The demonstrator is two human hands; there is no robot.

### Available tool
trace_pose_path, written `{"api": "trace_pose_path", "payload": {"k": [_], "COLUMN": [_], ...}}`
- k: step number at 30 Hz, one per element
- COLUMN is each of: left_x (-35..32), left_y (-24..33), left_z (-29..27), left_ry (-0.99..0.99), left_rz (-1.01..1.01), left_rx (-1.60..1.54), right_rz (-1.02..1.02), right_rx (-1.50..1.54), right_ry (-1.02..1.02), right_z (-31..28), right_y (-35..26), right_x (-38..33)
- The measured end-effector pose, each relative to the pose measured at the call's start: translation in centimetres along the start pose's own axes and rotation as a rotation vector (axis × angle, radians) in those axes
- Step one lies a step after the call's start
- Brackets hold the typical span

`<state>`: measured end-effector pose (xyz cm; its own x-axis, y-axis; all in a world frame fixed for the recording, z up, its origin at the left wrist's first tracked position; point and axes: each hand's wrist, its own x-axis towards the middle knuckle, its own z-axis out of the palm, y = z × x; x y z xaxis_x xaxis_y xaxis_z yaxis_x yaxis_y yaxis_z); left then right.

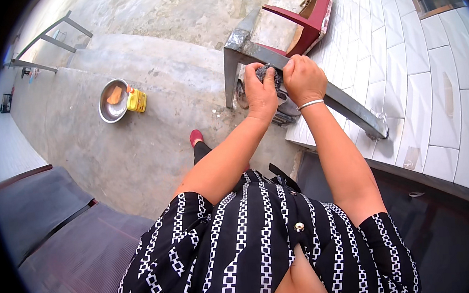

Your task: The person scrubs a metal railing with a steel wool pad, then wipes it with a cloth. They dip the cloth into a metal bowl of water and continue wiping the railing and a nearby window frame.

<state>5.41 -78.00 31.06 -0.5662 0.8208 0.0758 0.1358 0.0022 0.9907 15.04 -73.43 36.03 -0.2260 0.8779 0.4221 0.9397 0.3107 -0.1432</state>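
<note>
A dark grey, crumpled cloth [266,73] is bunched between my two closed hands in front of a grey metal rail [357,114]. My left hand [261,95] grips its left side, thumb upward. On the other side, my right hand [304,81] is closed in a fist against the cloth, with a pale bangle at the wrist; its fingertips are hidden. Beneath the hands is a partly hidden container with a dark rim [286,114].
A red wooden stool [312,19] lies tipped beyond the rail, beside a white tiled wall [427,90]. To the left, a metal basin [111,114] stands against a yellow jug [137,101] on the concrete floor. Dark panels [81,238] fill the lower left.
</note>
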Motion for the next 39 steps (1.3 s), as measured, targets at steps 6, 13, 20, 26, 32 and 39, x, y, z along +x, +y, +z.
{"api": "trace_pose_path", "payload": {"k": [6, 13, 20, 26, 32, 39], "left_x": [3.8, 1.8, -3.7, 1.8, -9.1, -3.6], "left_y": [-1.4, -0.9, 1.1, 1.1, 2.3, 2.5], "left_z": [-1.5, -1.4, 2.8, -0.3, 8.6, 4.5], "left_ry": [0.219, 0.056, -0.104, 0.139, -0.131, -0.023], "left_rz": [-0.238, -0.18, 0.006, -0.426, -0.316, -0.567], "left_rx": [-0.208, -0.186, 0.035, -0.483, -0.198, -0.534], "right_rz": [0.007, 0.0, 0.247, 0.667, 0.686, 0.794], "right_rx": [-0.021, 0.052, 1.027, 1.017, 1.047, 0.963], "right_ry": [0.005, 0.027, -0.037, 0.28, 0.272, 0.445], "right_z": [0.0, -0.1, -1.8, -9.0, -10.2, -14.2], "right_y": [-0.1, 0.3, 3.0, 11.3, 8.7, 12.8], "right_x": [0.0, 0.0, 0.5, -6.4, -10.9, -15.5]}}
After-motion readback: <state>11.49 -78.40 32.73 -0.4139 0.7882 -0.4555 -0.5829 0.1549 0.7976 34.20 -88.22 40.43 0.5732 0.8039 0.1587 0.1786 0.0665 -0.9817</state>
